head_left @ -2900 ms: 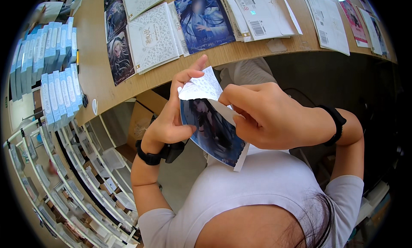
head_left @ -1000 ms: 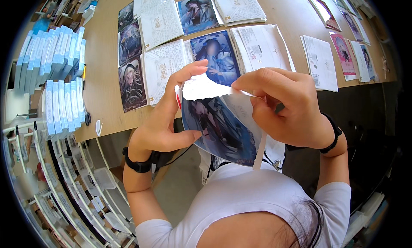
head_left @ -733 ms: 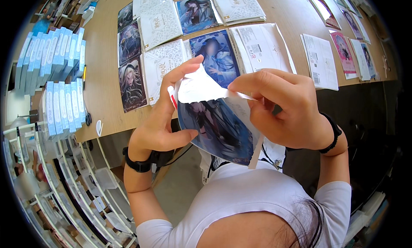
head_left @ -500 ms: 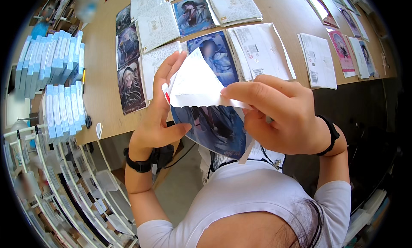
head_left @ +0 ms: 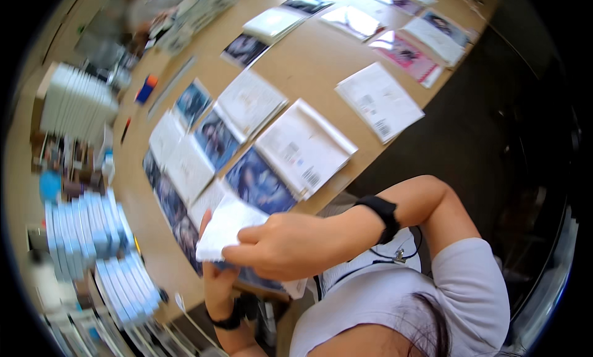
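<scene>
Wooden table (head_left: 309,67), near edge: you hold a white packet (head_left: 231,224) between both hands.
Your right hand (head_left: 272,246) pinches the lower edge of its white paper; your left hand (head_left: 217,289), partly hidden, grips its left side, with a blue picture panel (head_left: 262,278) showing below. Just beyond lie blue picture cards (head_left: 256,178) and white envelopes (head_left: 306,144); well to the left stand rows of light-blue boxes (head_left: 126,287).

White env. (head_left: 230,226) held at L side by L hand (head_left: 218,288), edge pinched by R hand (head_left: 278,246). Cards (head_left: 260,183) & pkts (head_left: 302,146) laid out on table (head_left: 302,70); blue boxes (head_left: 126,288) stacked to L.
</scene>
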The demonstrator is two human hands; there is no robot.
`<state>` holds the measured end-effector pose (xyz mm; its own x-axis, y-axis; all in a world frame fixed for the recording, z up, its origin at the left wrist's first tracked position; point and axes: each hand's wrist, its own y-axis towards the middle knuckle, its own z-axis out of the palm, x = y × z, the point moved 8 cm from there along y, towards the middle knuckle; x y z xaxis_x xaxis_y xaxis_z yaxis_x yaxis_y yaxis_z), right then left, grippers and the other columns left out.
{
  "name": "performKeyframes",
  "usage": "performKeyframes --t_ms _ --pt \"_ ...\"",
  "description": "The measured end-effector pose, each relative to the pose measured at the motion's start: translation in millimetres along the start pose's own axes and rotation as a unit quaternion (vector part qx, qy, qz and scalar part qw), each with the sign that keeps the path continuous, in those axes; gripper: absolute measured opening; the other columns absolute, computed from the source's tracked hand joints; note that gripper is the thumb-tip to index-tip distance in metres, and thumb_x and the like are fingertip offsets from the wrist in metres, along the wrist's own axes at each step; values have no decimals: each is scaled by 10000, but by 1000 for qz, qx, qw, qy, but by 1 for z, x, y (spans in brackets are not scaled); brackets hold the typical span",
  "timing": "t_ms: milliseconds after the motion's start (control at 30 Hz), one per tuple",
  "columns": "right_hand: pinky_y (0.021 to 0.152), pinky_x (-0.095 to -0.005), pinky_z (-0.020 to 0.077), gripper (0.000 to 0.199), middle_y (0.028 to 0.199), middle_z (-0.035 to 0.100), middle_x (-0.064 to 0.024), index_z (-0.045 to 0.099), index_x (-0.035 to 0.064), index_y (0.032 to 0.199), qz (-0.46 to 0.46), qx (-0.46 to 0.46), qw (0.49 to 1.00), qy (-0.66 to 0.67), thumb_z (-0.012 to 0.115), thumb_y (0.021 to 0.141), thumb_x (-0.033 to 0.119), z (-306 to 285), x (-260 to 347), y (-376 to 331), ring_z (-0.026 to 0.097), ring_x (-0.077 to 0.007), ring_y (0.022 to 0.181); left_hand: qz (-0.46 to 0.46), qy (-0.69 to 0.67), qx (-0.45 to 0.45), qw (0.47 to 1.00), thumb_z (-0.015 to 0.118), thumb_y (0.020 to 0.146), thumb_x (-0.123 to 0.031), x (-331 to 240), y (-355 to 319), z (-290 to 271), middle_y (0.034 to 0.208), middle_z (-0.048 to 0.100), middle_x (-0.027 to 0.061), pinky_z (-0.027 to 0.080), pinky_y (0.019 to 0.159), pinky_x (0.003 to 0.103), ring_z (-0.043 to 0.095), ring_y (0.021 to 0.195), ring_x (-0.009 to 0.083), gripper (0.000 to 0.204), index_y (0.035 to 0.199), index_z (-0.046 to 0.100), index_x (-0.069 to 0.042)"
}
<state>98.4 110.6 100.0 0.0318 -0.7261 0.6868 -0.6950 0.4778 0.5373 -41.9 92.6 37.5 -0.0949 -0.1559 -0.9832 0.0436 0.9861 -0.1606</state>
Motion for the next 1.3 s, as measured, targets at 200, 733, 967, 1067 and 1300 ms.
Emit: performKeyframes --t_ms 200,733,967,1067,1300 --pt "473 -399 445 253 724 512 -131 484 53 1003 -3 -53 998 28 544 757 42 -32 -6 -9 549 -338 543 58 53 36 996 658 627 -212 -23 11 12 1347 357 105 335 996 320 439 1173 222 924 1403 203 -4" --pt "542 -390 461 247 790 515 -120 502 71 995 52 -85 993 68 542 757 21 -113 -31 -58 572 -329 628 79 49 61 994 800 598 -432 -49 50 87 1372 340 153 290 1041 365 366 1260 262 1115 1403 163 2" --pt "512 -335 458 296 733 520 -82 551 75 1012 46 -121 990 51 545 732 -21 -122 -30 -66 546 -278 575 45 45 97 993 596 536 -92 -52 54 99 1442 253 135 162 1085 345 280 1312 230 937 1388 218 8" --pt "493 -292 438 301 706 544 -72 589 58 990 54 -116 990 58 563 715 -61 -118 -31 -57 533 -227 542 57 38 97 993 557 513 -29 -50 45 88 1462 232 130 119 1091 338 220 1350 216 949 1396 211 6" --pt "489 -236 430 276 696 556 -66 618 26 969 61 -70 995 27 554 721 -79 -97 -26 -34 543 -146 537 70 18 130 989 570 594 74 -47 29 65 1498 100 114 159 1079 332 98 1383 208 939 1427 149 -28"
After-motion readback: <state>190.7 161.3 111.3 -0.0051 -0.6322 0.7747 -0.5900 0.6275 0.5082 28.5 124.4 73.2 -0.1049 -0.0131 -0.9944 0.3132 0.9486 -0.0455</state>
